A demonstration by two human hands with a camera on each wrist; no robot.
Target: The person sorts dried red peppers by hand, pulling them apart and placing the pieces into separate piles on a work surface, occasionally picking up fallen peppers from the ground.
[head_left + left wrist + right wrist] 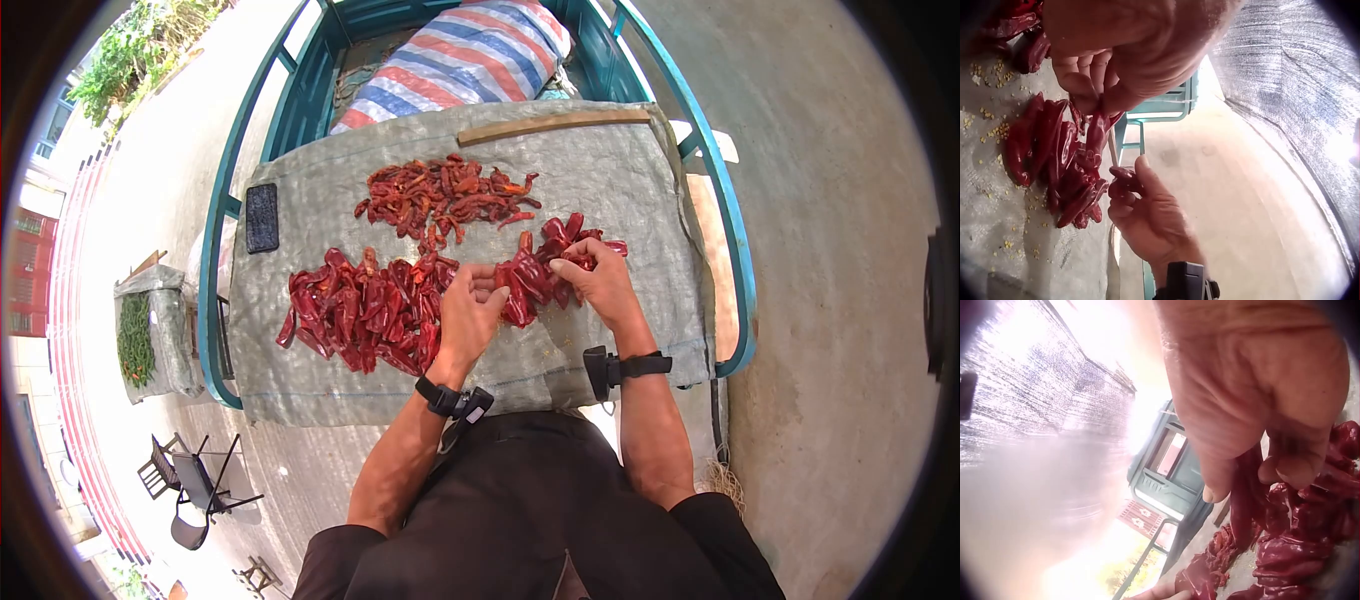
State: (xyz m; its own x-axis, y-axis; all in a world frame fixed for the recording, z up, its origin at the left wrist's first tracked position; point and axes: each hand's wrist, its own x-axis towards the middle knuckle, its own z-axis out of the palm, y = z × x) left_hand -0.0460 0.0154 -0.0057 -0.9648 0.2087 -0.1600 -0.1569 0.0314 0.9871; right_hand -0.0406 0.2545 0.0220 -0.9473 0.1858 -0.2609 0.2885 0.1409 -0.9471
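My left hand [472, 312] pinches a glossy red chili pepper [1096, 134] between thumb and fingers, over the sheet's near side. To its right, my right hand [604, 285] holds another red chili pepper [1247, 500] between thumb and fingertips. Between and just beyond the hands lies a small group of dark red peppers [530, 278], several side by side in the left wrist view. A larger heap of glossy red peppers [365, 315] spreads to the left of the left hand. Farther back is a heap of thinner, wrinkled, orange-red peppers [440, 195].
A grey woven sheet [600, 170] covers the cart bed, with pale seeds [1000, 131] scattered on it. A dark phone-like slab [262, 218] lies at left, a wooden strip [555, 126] at the back. Teal rails [735, 240] flank the sheet; a striped sack [460, 60] lies beyond.
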